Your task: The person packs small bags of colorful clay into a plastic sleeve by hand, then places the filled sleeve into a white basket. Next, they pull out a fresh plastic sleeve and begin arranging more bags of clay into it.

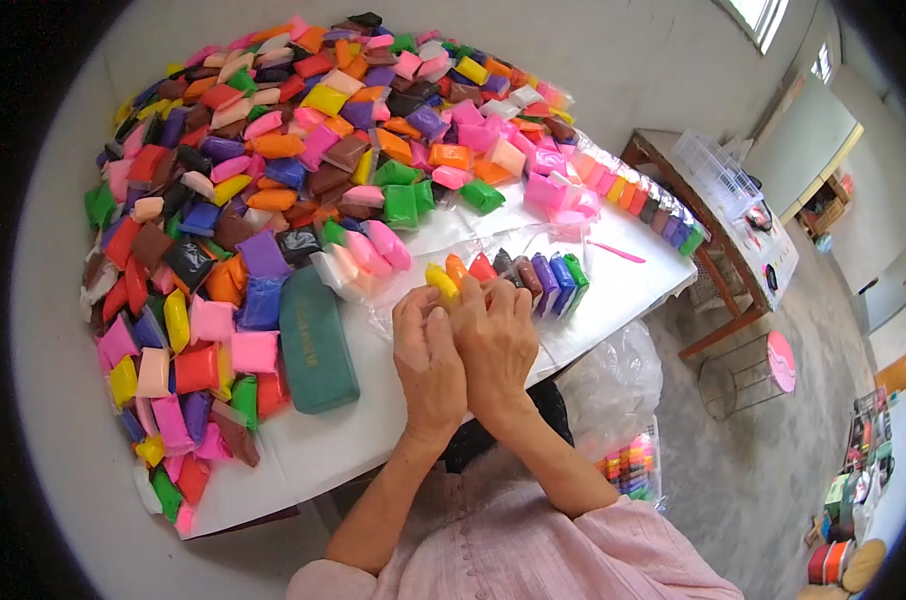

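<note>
A row of small coloured packets (546, 284) stands on edge at the table's front, from yellow through orange, red, black, brown and purple to blue and green. Clear plastic (378, 316) lies around its left end. My left hand (430, 365) is closed at that end, its bent fingers against the yellow packet (440, 281). Close beside it, touching, my right hand (497, 342) curls over the front of the orange and red packets. Its fingertips are partly hidden. To the left lies a green rectangular case (316, 340) with gold lettering.
A big heap of soft coloured packets (273, 150) covers the table's back and left. Another bagged row (638, 195) lies at the right edge near a pink stick (617, 252). Beyond stand a wooden table (663, 150) and a wire basket with pink lid (781, 362). Clear bags (613, 385) hang below.
</note>
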`<control>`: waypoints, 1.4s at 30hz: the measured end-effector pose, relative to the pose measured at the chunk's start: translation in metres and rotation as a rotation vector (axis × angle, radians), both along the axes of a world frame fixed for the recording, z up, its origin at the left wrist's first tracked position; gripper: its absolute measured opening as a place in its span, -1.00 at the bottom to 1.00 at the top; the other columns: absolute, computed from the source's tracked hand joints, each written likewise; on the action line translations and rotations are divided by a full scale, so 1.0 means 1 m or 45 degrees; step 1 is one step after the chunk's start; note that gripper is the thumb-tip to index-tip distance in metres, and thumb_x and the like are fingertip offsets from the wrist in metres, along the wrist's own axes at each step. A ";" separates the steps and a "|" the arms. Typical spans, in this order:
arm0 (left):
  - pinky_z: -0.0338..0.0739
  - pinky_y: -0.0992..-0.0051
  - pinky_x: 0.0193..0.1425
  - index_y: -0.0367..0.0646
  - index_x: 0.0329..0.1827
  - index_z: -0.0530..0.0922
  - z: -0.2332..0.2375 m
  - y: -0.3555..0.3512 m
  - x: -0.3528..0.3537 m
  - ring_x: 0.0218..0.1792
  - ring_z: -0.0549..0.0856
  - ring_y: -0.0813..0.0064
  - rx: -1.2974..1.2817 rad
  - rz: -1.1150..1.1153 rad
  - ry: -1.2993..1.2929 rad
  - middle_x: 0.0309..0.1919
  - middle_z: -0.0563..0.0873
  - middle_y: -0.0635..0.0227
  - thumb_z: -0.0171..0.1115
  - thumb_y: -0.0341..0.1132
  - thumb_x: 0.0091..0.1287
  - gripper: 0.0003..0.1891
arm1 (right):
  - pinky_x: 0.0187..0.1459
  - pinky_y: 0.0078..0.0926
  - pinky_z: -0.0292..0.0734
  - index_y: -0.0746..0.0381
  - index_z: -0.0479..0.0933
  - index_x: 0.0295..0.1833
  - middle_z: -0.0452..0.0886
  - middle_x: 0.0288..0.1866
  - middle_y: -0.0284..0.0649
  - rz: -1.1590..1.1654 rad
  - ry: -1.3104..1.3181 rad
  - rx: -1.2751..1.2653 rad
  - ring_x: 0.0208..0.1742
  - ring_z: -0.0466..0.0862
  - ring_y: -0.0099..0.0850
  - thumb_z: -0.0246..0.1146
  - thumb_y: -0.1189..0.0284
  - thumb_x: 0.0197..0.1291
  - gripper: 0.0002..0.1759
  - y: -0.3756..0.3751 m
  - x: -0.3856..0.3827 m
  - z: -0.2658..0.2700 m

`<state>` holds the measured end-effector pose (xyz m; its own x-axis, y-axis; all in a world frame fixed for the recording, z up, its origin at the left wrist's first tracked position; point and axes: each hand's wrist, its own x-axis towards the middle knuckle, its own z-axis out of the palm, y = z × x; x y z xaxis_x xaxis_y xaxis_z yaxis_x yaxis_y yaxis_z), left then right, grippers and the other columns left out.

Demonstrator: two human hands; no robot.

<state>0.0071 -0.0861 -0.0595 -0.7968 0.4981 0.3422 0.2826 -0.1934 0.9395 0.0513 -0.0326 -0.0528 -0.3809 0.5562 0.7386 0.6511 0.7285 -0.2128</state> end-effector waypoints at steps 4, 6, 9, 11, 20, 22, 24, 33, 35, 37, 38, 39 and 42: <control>0.39 0.28 0.33 -0.44 0.09 0.49 0.003 -0.001 0.000 0.15 0.57 0.12 -0.048 -0.027 0.045 0.10 0.57 0.00 -0.07 -0.37 0.48 -0.69 | -0.22 -0.29 0.56 0.24 0.58 0.04 0.50 -0.15 -0.20 0.119 -0.006 -0.100 -0.11 0.55 -0.17 0.36 0.44 0.08 -0.63 -0.002 0.012 0.006; 0.40 0.28 0.33 -0.43 0.09 0.49 0.003 -0.001 0.000 0.15 0.57 0.11 -0.058 -0.052 0.073 0.10 0.57 -0.01 -0.06 -0.36 0.48 -0.69 | -0.20 -0.32 0.58 0.25 0.58 0.06 0.53 -0.12 -0.19 0.244 0.036 -0.172 -0.10 0.59 -0.19 0.39 0.48 0.05 -0.59 -0.005 0.027 0.020; 0.42 0.28 0.31 -0.43 0.08 0.49 0.002 -0.001 0.002 0.14 0.57 0.08 -0.058 -0.051 0.105 0.10 0.57 -0.02 -0.05 -0.35 0.48 -0.70 | -0.23 -0.35 0.60 0.26 0.58 0.07 0.58 -0.10 -0.16 0.392 0.105 -0.236 -0.15 0.66 -0.22 0.42 0.52 0.02 -0.57 -0.010 0.057 0.043; 0.43 0.27 0.29 -0.42 0.07 0.49 -0.001 0.001 0.002 0.13 0.58 0.06 -0.044 -0.041 0.108 0.09 0.58 -0.04 -0.02 -0.36 0.47 -0.71 | -0.25 -0.30 0.62 0.25 0.58 0.05 0.60 -0.13 -0.14 0.410 0.138 -0.257 -0.16 0.69 -0.17 0.42 0.50 0.03 -0.59 -0.008 0.075 0.055; 0.46 0.21 0.27 -0.42 0.05 0.49 -0.016 0.008 0.001 0.09 0.61 -0.05 0.048 0.003 0.157 0.05 0.62 -0.10 0.17 -0.46 0.36 -0.73 | -0.44 -0.62 0.47 0.31 0.68 -0.14 0.69 -0.37 -0.23 0.637 0.273 -0.025 -0.49 0.63 -0.53 0.36 0.60 0.13 -0.84 -0.001 0.063 0.160; 0.45 0.19 0.28 -0.42 0.06 0.50 -0.019 0.009 -0.001 0.10 0.60 -0.08 0.014 0.005 0.174 0.07 0.62 -0.12 0.19 -0.45 0.34 -0.72 | -0.39 -0.47 0.52 0.32 0.68 -0.18 0.70 -0.40 -0.21 0.804 0.195 0.033 -0.46 0.66 -0.46 0.36 0.46 0.17 -0.84 0.016 0.033 0.173; 0.44 0.17 0.29 -0.42 0.06 0.50 -0.013 0.007 -0.001 0.12 0.59 -0.09 -0.005 0.015 0.201 0.09 0.61 -0.13 0.19 -0.46 0.33 -0.71 | -0.31 -0.28 0.56 0.33 0.69 -0.21 0.71 -0.39 -0.15 0.763 -0.314 -0.151 -0.40 0.70 -0.28 0.33 0.30 0.21 -0.73 0.024 -0.005 0.184; 0.52 0.35 0.31 -0.37 0.19 0.46 -0.009 0.004 0.001 0.17 0.64 0.20 -0.104 -0.009 0.263 0.12 0.61 0.01 0.09 -0.58 0.33 -0.65 | -0.32 -0.24 0.62 0.34 0.65 -0.32 0.70 -0.48 -0.12 0.754 -1.112 -0.617 -0.40 0.75 -0.22 0.37 -0.08 0.03 -0.41 0.077 -0.118 0.116; 0.53 0.36 0.31 -0.38 0.20 0.44 -0.009 0.004 0.000 0.19 0.64 0.18 -0.096 -0.023 0.299 0.13 0.59 -0.01 0.08 -0.59 0.33 -0.64 | -0.34 -0.30 0.63 0.33 0.66 -0.28 0.69 -0.51 -0.15 0.799 -1.059 -0.696 -0.44 0.75 -0.25 0.35 -0.06 0.02 -0.43 0.085 -0.124 0.103; 0.53 0.36 0.31 -0.38 0.19 0.44 -0.011 0.004 0.000 0.19 0.63 0.17 -0.101 -0.002 0.366 0.13 0.59 -0.01 0.07 -0.59 0.33 -0.65 | -0.30 -0.31 0.65 0.22 0.63 -0.12 0.70 -0.42 -0.17 0.770 -1.111 -0.726 -0.39 0.76 -0.26 0.34 -0.01 0.00 -0.47 0.082 -0.126 0.106; 0.53 0.35 0.31 -0.38 0.18 0.44 -0.012 0.004 0.000 0.19 0.64 0.17 -0.078 0.002 0.363 0.13 0.59 -0.01 0.07 -0.59 0.33 -0.65 | -0.25 -0.30 0.66 0.13 0.60 0.02 0.72 -0.31 -0.17 0.716 -1.191 -0.719 -0.31 0.78 -0.26 0.33 0.02 0.00 -0.47 0.082 -0.128 0.110; 0.53 0.35 0.31 -0.38 0.18 0.44 -0.014 0.006 0.000 0.18 0.64 0.16 -0.056 0.004 0.361 0.14 0.59 -0.01 0.07 -0.59 0.33 -0.66 | -0.21 -0.28 0.68 0.03 0.57 0.16 0.74 -0.20 -0.17 0.660 -1.270 -0.713 -0.23 0.79 -0.26 0.33 0.06 -0.01 -0.42 0.079 -0.129 0.113; 0.52 0.31 0.30 -0.38 0.16 0.45 -0.014 0.004 0.001 0.18 0.63 0.11 -0.070 0.025 0.371 0.14 0.59 -0.03 0.05 -0.57 0.35 -0.69 | -0.10 -0.25 0.67 0.05 0.59 0.14 0.74 -0.06 -0.15 0.516 -1.264 -0.431 -0.06 0.77 -0.21 0.33 0.13 -0.06 -0.42 0.074 -0.133 0.102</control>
